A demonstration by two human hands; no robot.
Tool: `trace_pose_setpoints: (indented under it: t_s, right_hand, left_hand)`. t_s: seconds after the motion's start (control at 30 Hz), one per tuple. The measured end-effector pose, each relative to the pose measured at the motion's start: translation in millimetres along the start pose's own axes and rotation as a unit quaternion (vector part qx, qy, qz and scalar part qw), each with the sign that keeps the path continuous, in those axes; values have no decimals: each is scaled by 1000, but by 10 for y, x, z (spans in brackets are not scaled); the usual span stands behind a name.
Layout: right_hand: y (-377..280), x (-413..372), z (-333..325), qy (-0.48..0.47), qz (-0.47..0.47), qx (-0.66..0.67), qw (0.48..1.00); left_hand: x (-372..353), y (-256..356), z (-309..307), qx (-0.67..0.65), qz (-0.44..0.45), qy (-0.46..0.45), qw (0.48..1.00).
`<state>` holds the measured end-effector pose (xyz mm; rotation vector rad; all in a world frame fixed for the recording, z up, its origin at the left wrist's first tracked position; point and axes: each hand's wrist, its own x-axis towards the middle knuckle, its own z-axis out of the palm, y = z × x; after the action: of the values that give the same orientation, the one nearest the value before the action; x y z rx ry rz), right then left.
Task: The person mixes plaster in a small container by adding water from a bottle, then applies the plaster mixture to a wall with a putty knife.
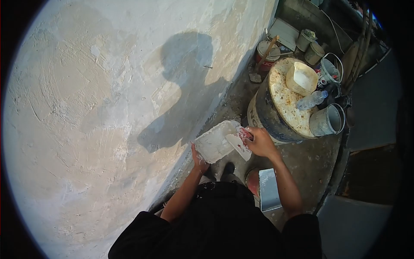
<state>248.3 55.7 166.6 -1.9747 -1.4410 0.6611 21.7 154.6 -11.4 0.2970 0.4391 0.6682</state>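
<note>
My left hand [199, 159] grips the left end of a white, plaster-smeared rectangular tray [211, 141], tilted in front of my body. In my right hand [261, 142] is a putty knife [238, 145] with a reddish handle and a broad pale blade. The blade lies over the right end of the tray, overlapping its inside. To the left rises a patchy plastered wall [95, 99], beige and white, with my shadow on it.
A rusty-topped drum [280, 82] at right bears a cut plastic container [302, 79], a plastic bottle [312, 100] and a metal bucket [326, 121]. Behind it stand several paint cans [268, 52]. A grey board [269, 190] lies near my feet.
</note>
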Motion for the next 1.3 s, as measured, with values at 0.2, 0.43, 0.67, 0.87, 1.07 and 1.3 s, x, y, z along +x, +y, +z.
trace_pose_setpoints:
  t_s: [0.2,0.43,0.67,0.87,1.07,1.3]
  right_hand:
    - [199,89,227,-51,36,-9,998]
    - [203,168,263,-88,105,47,989]
    - [215,199,430,-69,89,141,984]
    - [59,309,398,-138,119,118,976]
    - [243,331,613,-120,183,381,898]
    - [359,251,715,-85,228,476,845]
  left_hand:
    - [189,-166,133,43,-2,-15,999]
    - [230,-250,250,40,0,6,999]
    - [254,-298,258,49,0,16,999]
    - [252,-371,134,43,8,-16,999]
    - [216,-370,123,4,-14,-1,1000]
    - [212,-360,225,50,-13,35,998]
